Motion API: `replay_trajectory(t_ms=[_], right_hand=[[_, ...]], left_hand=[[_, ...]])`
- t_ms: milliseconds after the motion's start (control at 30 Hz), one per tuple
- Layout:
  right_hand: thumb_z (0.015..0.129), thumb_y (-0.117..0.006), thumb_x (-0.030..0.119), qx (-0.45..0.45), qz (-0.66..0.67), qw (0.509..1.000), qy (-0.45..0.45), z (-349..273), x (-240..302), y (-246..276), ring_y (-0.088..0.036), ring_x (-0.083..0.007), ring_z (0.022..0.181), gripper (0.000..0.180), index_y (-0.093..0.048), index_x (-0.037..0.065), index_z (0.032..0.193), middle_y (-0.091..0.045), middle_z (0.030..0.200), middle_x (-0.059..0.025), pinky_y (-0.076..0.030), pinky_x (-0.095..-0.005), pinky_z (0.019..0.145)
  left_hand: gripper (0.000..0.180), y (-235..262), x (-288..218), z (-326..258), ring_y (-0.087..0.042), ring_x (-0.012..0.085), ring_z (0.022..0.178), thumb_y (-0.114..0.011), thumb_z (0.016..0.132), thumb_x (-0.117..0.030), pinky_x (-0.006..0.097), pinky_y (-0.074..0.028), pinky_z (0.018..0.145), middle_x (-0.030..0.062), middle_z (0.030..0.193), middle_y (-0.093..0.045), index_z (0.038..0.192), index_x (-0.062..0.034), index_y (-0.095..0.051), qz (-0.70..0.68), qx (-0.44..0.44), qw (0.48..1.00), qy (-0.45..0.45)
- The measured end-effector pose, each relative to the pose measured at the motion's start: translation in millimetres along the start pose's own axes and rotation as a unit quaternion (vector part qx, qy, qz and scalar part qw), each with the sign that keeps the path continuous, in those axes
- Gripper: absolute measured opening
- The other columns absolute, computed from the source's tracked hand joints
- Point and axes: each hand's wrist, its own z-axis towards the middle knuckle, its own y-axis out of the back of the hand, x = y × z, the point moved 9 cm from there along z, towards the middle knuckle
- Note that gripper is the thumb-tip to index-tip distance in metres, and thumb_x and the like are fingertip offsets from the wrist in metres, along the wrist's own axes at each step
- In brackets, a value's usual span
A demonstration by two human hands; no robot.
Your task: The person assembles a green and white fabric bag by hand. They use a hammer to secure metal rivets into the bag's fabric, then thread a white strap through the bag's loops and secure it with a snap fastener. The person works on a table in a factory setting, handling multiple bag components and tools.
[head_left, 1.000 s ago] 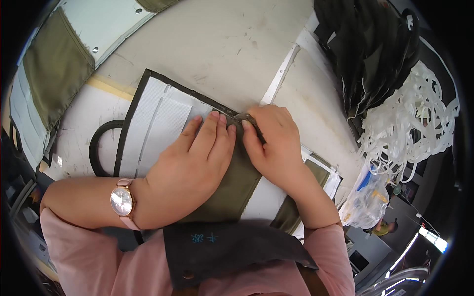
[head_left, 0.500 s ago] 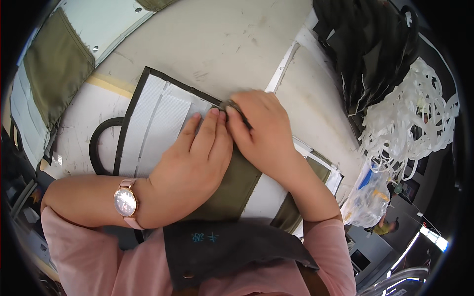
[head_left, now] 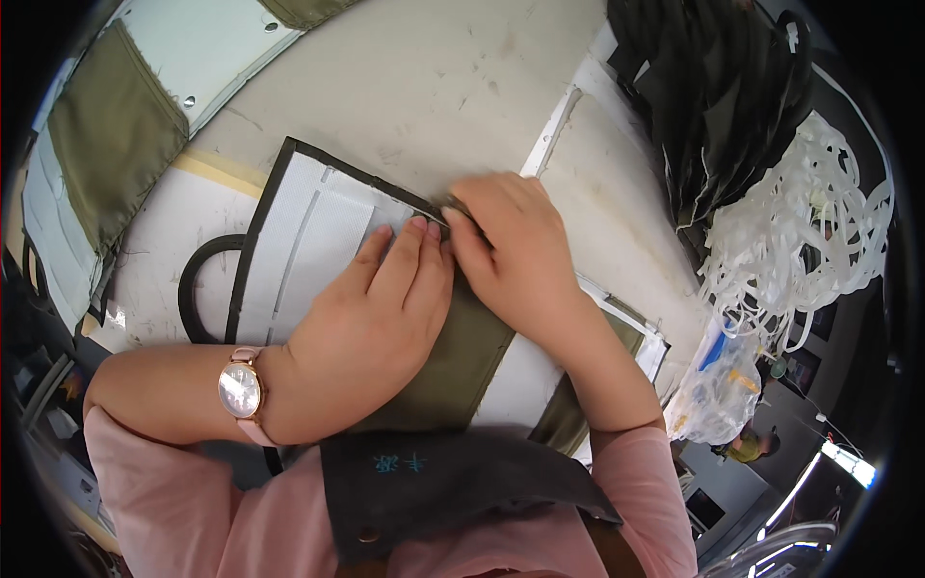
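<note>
A flat white panel (head_left: 308,241) with a dark olive border lies on the worktable, partly covered by an olive fabric piece (head_left: 453,371). My left hand (head_left: 371,318) lies flat on the fabric and panel, fingers together, with a pink watch on the wrist. My right hand (head_left: 511,255) is beside it, fingertips pinching the panel's dark top edge where the olive fabric meets it. The spot under the fingertips is hidden.
A black loop strap (head_left: 193,289) sticks out left of the panel. More olive and white panels (head_left: 106,144) lie at the far left. Black fabric (head_left: 723,87) and a tangle of white strips (head_left: 800,231) are piled at the right. A metal ruler (head_left: 551,135) lies on the beige table.
My right hand has slid left along the panel's top edge, closer to my left fingertips. The left hand has stayed flat in nearly the same place.
</note>
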Motion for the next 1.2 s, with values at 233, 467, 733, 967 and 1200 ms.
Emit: replay_trajectory(t_ms=[233, 467, 733, 967, 1200], right_hand=[[0.080, -0.066, 0.000, 0.058, -0.010, 0.996, -0.071, -47.8, -19.8, 27.8, -0.053, -0.0296, 0.077, 0.016, -0.062, 0.003, 0.095, -0.056, 0.082, -0.0092, -0.041, -0.0386, 0.071], [0.079, -0.065, -0.002, 0.068, -0.014, 0.997, -0.031, -19.4, -15.4, 20.6, -0.052, -0.0287, 0.080, 0.018, -0.063, 0.005, 0.096, -0.053, 0.083, -0.0091, -0.042, -0.0380, 0.074], [0.076, -0.067, -0.003, 0.078, 0.015, 0.997, -0.004, -14.7, -13.2, 25.5, -0.051, -0.0306, 0.078, 0.019, -0.064, 0.002, 0.095, -0.054, 0.081, -0.0109, -0.043, -0.0398, 0.071], [0.077, -0.067, -0.001, 0.099, 0.016, 0.995, -0.017, -22.8, -16.1, 27.4, -0.052, -0.0306, 0.080, 0.017, -0.063, 0.003, 0.094, -0.054, 0.082, -0.0106, -0.043, -0.0393, 0.072], [0.080, -0.065, 0.000, 0.049, 0.044, 0.995, 0.077, 17.2, 1.0, -0.6, -0.053, -0.0312, 0.080, 0.018, -0.064, 0.004, 0.097, -0.056, 0.082, -0.0101, -0.045, -0.0392, 0.072]], left_hand=[[0.058, -0.7, 3.7, 2.8, -0.055, 0.0318, 0.116, -0.064, 0.081, -0.024, 0.040, -0.048, 0.099, 0.0214, 0.120, -0.058, 0.128, 0.0089, -0.055, 0.005, 0.009, 1.000, 0.005], [0.067, 0.0, 13.9, 7.9, -0.052, 0.0293, 0.110, -0.070, 0.076, -0.025, 0.038, -0.045, 0.094, 0.0165, 0.116, -0.055, 0.131, 0.0089, -0.052, -0.066, 0.026, 0.997, 0.015], [0.066, 2.5, 10.0, 9.2, -0.050, 0.0337, 0.121, -0.071, 0.073, -0.023, 0.045, -0.043, 0.102, 0.0227, 0.127, -0.053, 0.127, 0.0102, -0.055, -0.031, 0.008, 0.999, 0.019], [0.064, 0.7, 8.4, 2.1, -0.054, 0.0350, 0.120, -0.071, 0.073, -0.024, 0.044, -0.047, 0.101, 0.0233, 0.125, -0.056, 0.126, 0.0104, -0.056, -0.014, 0.008, 1.000, 0.025], [0.048, 7.9, 0.0, 5.3, -0.062, 0.0333, 0.110, -0.069, 0.080, -0.023, 0.040, -0.053, 0.092, 0.0204, 0.112, -0.064, 0.117, 0.0075, -0.063, -0.015, -0.034, 0.999, 0.003]])
